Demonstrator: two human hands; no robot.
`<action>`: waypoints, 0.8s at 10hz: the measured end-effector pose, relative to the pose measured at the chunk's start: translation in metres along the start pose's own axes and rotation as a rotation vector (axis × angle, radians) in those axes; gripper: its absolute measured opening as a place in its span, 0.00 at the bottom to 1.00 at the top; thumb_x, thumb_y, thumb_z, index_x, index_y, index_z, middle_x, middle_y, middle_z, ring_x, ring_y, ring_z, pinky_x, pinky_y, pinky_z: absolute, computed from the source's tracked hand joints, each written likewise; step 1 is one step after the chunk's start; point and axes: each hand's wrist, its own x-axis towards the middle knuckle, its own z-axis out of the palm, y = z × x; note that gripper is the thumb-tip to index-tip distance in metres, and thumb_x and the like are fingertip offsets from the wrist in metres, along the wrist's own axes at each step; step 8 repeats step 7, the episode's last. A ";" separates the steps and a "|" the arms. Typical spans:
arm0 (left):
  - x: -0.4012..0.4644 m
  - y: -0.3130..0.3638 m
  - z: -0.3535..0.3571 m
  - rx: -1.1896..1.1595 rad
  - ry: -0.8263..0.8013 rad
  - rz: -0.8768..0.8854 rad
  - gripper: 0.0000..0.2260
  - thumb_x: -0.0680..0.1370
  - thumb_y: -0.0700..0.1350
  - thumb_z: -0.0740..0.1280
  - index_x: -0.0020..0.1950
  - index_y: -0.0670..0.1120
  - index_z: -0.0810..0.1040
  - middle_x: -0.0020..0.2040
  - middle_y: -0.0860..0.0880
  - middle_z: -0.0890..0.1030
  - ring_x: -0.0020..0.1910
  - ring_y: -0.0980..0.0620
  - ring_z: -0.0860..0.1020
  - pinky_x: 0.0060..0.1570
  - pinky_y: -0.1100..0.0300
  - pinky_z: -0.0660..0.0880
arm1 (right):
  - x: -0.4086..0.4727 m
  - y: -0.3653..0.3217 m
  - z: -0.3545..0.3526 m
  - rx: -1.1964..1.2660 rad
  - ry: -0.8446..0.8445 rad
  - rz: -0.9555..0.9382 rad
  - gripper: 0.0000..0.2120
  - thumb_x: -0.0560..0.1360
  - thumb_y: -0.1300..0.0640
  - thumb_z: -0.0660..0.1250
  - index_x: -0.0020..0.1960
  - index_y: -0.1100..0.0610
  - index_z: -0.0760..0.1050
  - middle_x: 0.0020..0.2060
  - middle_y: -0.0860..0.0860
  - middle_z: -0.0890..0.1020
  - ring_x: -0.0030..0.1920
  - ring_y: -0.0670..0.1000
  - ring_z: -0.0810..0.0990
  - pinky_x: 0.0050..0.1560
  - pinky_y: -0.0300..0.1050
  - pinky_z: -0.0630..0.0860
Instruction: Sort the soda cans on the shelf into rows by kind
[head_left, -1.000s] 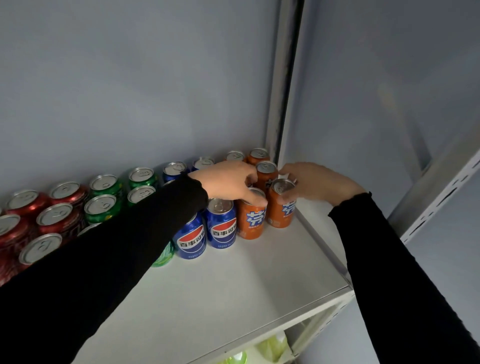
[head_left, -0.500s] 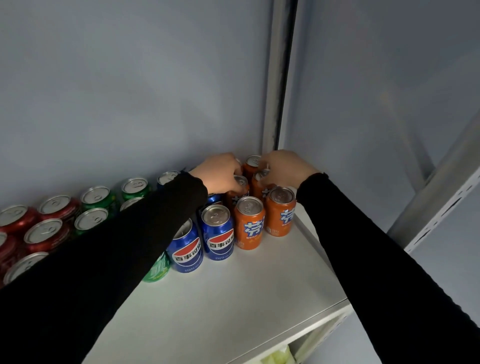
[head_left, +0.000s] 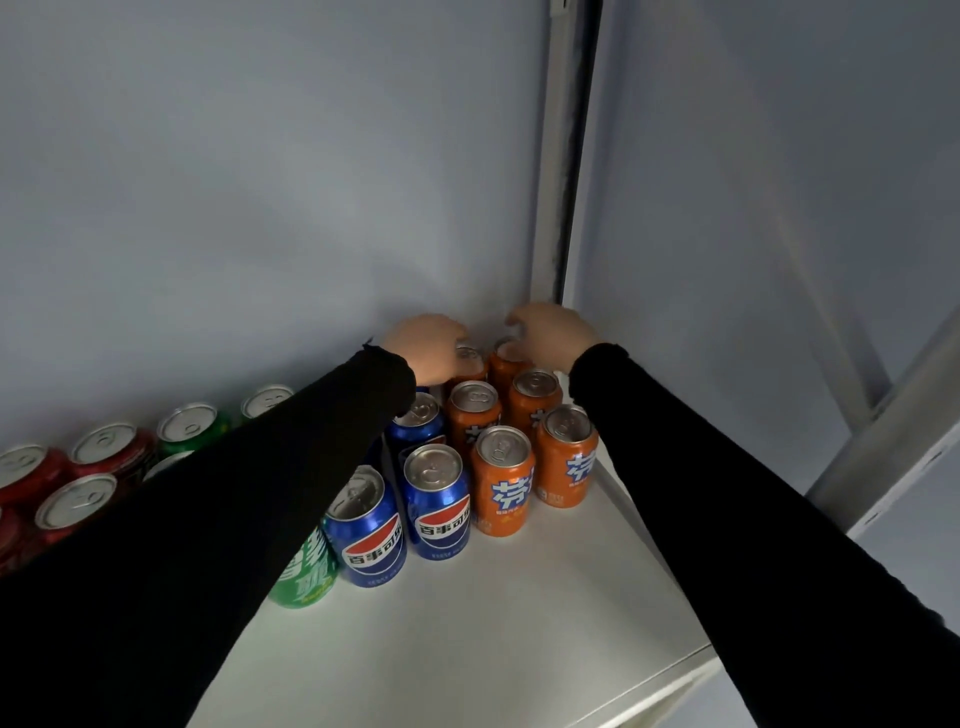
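Both hands reach to the back corner of the shelf (head_left: 519, 613), at about 12 o'clock from us. Our left hand (head_left: 426, 348) curls its fingers over the top of the rear-left orange can (head_left: 470, 364) and grips it. Our right hand (head_left: 545, 330) is cupped over the rear-right orange can (head_left: 506, 364), fingers bent down around its rim. How firmly either hand clamps its can we cannot tell, since the fingertips are hidden behind the hands.

Orange cans stand upright in two rows running from the back corner toward 6 o'clock, the nearest pair (head_left: 504, 480) side by side and touching. Just at 9 o'clock of them stand the blue cans (head_left: 439, 501), also in rows front to back, partly hidden by our left sleeve (head_left: 208, 519). One green can (head_left: 304, 571) peeks out under that sleeve at 8 o'clock, with more green tops (head_left: 189, 421) farther back. Red cans (head_left: 78, 499) fill the far 9 o'clock edge.
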 end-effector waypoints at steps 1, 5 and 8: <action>0.009 -0.004 0.007 0.018 0.000 0.034 0.20 0.78 0.58 0.67 0.63 0.47 0.80 0.59 0.45 0.80 0.58 0.45 0.77 0.55 0.53 0.71 | 0.009 0.001 0.007 -0.052 -0.032 -0.027 0.20 0.79 0.48 0.67 0.68 0.55 0.76 0.64 0.55 0.79 0.62 0.57 0.78 0.56 0.45 0.70; 0.003 -0.004 0.004 0.069 -0.030 0.005 0.16 0.80 0.53 0.67 0.63 0.44 0.79 0.61 0.43 0.80 0.60 0.43 0.77 0.56 0.53 0.72 | 0.006 -0.005 0.007 -0.095 -0.071 -0.052 0.18 0.81 0.58 0.63 0.70 0.57 0.75 0.65 0.57 0.79 0.63 0.58 0.77 0.61 0.46 0.71; -0.043 -0.024 -0.015 -0.008 0.202 -0.012 0.21 0.84 0.48 0.60 0.77 0.46 0.67 0.72 0.41 0.71 0.70 0.41 0.69 0.68 0.52 0.64 | -0.019 -0.024 -0.002 0.009 0.147 -0.072 0.21 0.80 0.54 0.65 0.73 0.52 0.72 0.68 0.55 0.75 0.67 0.57 0.73 0.65 0.49 0.69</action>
